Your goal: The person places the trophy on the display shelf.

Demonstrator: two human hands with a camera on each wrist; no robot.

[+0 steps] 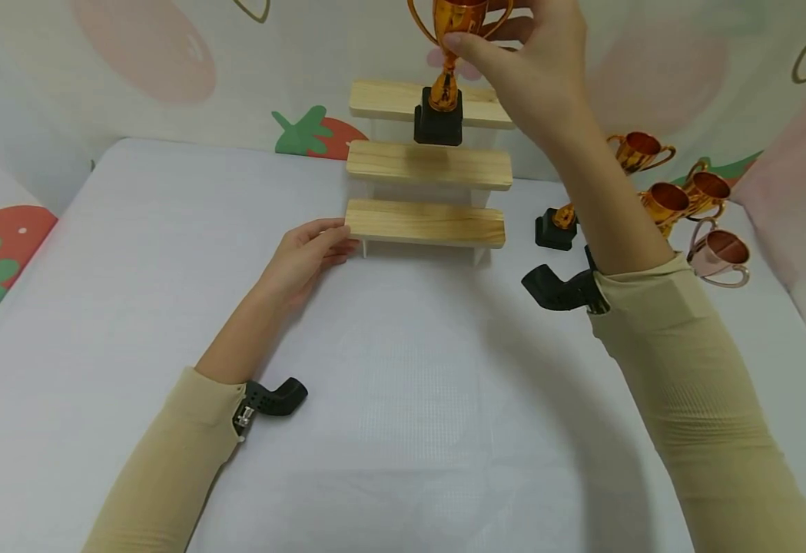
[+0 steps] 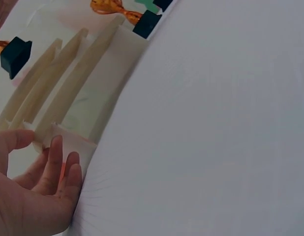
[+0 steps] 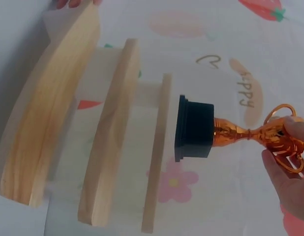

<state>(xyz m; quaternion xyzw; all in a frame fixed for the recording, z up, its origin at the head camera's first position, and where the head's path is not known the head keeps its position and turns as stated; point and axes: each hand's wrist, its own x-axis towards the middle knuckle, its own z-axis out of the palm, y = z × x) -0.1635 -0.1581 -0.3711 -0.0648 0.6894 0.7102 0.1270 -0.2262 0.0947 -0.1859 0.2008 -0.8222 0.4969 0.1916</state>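
Note:
My right hand [image 1: 541,69] pinches a gold trophy [image 1: 446,91] by its cup, between thumb and fingers. The trophy hangs upright with its black square base close over the top step of a three-step wooden display stand [image 1: 425,223]. In the right wrist view, that base [image 3: 196,129] shows a small gap from the narrow top board [image 3: 159,152]. At the stand's left end, my left hand [image 1: 309,261] holds the lowest board, thumb near its top edge and fingers at its end, as the left wrist view shows of the hand [image 2: 39,187] too.
Several gold trophies [image 1: 667,201] and a pink one [image 1: 719,253] stand at the table's right side, partly hidden by my right forearm. Behind the white-covered table [image 1: 409,399] hangs a printed cloth [image 1: 292,61] with strawberries. Black wrist devices [image 1: 278,397] sit at both sleeves.

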